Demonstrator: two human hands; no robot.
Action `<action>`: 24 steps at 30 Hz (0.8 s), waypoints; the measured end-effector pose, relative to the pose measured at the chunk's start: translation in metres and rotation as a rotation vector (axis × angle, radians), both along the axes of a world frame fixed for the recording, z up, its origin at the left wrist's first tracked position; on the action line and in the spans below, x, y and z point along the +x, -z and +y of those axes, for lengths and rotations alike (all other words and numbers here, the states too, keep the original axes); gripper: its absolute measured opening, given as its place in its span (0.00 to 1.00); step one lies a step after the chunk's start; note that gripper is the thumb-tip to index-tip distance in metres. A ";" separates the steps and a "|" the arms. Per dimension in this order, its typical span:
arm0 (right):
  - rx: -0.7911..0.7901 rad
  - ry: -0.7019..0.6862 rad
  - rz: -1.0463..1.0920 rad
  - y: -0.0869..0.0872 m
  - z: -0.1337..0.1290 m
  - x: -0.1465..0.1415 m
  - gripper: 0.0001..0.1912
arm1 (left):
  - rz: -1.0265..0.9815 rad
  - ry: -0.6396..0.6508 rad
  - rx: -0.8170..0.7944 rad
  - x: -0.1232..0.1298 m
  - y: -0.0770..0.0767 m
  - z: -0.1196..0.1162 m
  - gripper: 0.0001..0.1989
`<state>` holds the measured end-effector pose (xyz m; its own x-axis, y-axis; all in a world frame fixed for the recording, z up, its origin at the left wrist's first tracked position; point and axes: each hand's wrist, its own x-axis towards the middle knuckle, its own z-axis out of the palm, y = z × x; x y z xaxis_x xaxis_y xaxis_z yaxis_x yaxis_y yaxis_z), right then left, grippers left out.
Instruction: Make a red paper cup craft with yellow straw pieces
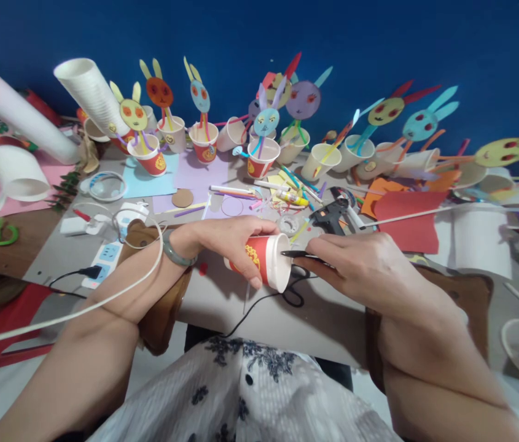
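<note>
My left hand is wrapped round a red and white paper cup with a yellow print. The cup lies on its side in the air above the table's front, its open mouth facing right. My right hand is closed on a slim black pointed tool, whose tip is at the cup's mouth. Most of this tool is hidden by my fingers, so its exact kind does not show. Just beyond my right hand lies a black glue gun, and its dark cord loops below the cup.
Behind my hands stand several paper cups with paper rabbit heads. Markers, a tape roll and red paper lie nearer. At left are a power strip and a white cable crossing over my left arm.
</note>
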<state>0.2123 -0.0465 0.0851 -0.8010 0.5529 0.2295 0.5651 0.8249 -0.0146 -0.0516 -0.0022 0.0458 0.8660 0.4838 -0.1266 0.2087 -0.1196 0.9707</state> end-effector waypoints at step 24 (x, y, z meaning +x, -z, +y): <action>0.067 -0.053 0.018 0.000 0.003 0.000 0.18 | -0.042 -0.043 -0.026 0.002 -0.005 0.001 0.31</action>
